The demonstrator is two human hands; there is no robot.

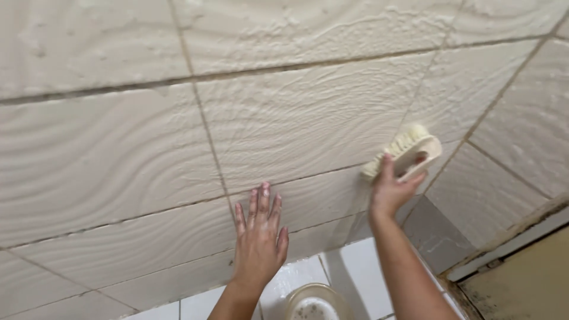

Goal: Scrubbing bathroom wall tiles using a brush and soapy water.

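Overhead: right hand (392,191) wrapped round a pale scrub brush (409,152), bristles pressed to the textured cream wall tile (308,118) just beside the corner. Left hand (259,238) holds nothing, fingers spread, palm flat on the tile, down and left of the brush. Below both wrists, a round bowl (313,303) on white floor tiles (361,272).

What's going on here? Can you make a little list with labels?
Place: tiled wall with wavy texture and dark grout lines
Left hand: flat on the wall, fingers spread
Right hand: holding a scrub brush, bristles against the tiles
Below: a round bowl on the white floor tiles
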